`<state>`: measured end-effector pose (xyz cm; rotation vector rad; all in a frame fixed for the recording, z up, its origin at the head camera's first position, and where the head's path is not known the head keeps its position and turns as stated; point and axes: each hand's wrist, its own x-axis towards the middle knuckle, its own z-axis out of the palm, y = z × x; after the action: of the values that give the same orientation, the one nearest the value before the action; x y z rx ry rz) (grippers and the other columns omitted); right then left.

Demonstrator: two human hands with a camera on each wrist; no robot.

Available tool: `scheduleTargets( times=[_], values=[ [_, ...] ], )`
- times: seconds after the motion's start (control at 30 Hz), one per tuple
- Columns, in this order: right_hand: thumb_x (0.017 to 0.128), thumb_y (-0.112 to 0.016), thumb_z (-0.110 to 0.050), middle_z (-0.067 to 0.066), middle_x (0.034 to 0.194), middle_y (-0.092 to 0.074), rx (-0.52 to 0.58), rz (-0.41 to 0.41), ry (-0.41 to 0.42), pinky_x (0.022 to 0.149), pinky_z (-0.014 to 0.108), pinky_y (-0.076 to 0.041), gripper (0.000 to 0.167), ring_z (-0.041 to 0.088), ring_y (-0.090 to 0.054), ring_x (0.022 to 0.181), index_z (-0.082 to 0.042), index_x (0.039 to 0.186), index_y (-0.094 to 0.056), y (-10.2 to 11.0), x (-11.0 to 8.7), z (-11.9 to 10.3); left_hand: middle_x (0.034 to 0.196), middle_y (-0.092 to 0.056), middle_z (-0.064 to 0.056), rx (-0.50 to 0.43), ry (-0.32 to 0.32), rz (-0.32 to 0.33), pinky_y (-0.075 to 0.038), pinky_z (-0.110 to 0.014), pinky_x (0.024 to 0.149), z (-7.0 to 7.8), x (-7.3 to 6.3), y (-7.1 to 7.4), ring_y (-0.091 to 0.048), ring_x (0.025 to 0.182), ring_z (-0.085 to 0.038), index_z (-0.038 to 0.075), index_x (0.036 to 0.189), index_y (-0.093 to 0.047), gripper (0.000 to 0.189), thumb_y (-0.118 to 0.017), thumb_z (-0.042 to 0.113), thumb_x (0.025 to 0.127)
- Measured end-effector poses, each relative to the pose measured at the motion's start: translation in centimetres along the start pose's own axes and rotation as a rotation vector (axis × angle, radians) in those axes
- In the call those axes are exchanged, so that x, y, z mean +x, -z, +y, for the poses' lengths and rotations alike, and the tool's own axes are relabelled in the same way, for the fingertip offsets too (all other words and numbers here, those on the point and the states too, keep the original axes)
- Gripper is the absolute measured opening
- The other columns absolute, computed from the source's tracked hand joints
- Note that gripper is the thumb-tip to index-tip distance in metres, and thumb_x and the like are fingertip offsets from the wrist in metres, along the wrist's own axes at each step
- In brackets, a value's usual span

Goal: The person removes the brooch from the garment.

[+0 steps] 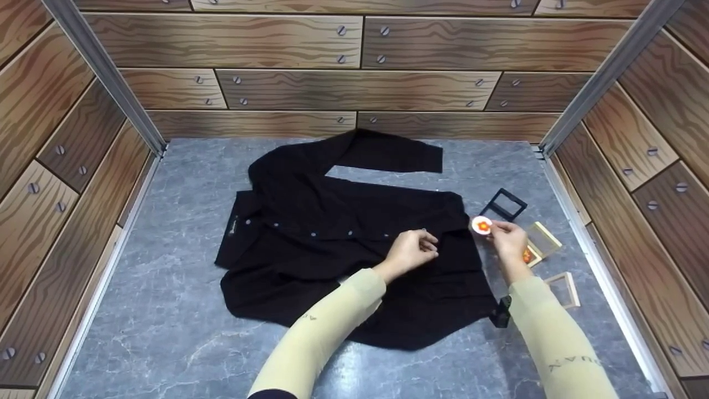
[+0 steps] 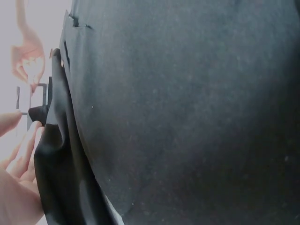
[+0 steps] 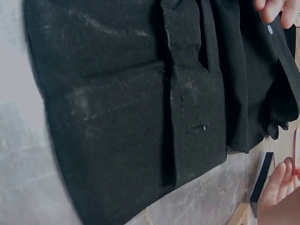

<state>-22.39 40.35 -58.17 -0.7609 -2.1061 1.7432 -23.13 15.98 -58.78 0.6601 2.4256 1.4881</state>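
A black button-up shirt (image 1: 354,221) lies spread over the grey floor, its collar to the left and one sleeve bent out at the back. My right hand (image 1: 508,244), just past the hem, pinches a small white disc (image 1: 475,226) with an orange-red flower on it. In the right wrist view the disc (image 3: 295,152) shows only as a thin edge by the fingers. My left hand (image 1: 411,249) hovers over the shirt's front near the buttons, fingers loosely bent and nothing between them; in the left wrist view dark cloth stands close beside its fingers (image 2: 28,150).
Right of the shirt lie a black square frame (image 1: 519,211), a gold frame (image 1: 554,244) standing unfolded with an orange flower piece (image 1: 528,256) at its base, and a pale wooden frame (image 1: 573,291). Wood-patterned walls (image 1: 288,88) enclose the floor at the back and both sides.
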Motion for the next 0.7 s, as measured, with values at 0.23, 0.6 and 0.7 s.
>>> scheduleTargets(
  times=[0.23,0.6,0.7],
  values=[
    [0.1,-0.062,0.004,-0.018,0.056,-0.061,0.04,0.01,-0.06,0.054,0.012,-0.055,0.032,-0.006,-0.061,0.048,0.026,0.123,-0.061,0.41,0.62,0.08,0.098,-0.084,-0.01,-0.009,-0.014,-0.02,-0.056,-0.01,0.078,0.14,-0.27,-0.12,-0.081,0.09,-0.016,-0.002,0.115,-0.078,0.026,-0.081,0.003,0.09],
    [0.101,-0.06,0.003,-0.014,0.056,-0.065,0.14,0.005,-0.144,0.059,0.013,-0.059,0.028,-0.003,-0.067,0.051,0.02,0.124,-0.06,0.87,0.63,-0.26,0.101,-0.083,-0.014,-0.038,-0.033,-0.071,-0.057,-0.011,0.079,-0.34,-0.28,0.17,-0.081,0.094,-0.022,-0.006,0.116,-0.076,0.027,-0.078,-0.002,0.09],
    [0.101,-0.061,0.003,-0.014,0.055,-0.065,0.156,0.024,-0.167,0.061,0.013,-0.059,0.025,-0.003,-0.068,0.052,0.017,0.123,-0.061,0.95,0.83,-0.33,0.102,-0.083,-0.016,-0.057,-0.032,-0.085,-0.058,-0.011,0.079,-0.45,-0.3,0.31,-0.082,0.095,-0.024,-0.007,0.116,-0.076,0.027,-0.077,-0.004,0.09]
  ],
)
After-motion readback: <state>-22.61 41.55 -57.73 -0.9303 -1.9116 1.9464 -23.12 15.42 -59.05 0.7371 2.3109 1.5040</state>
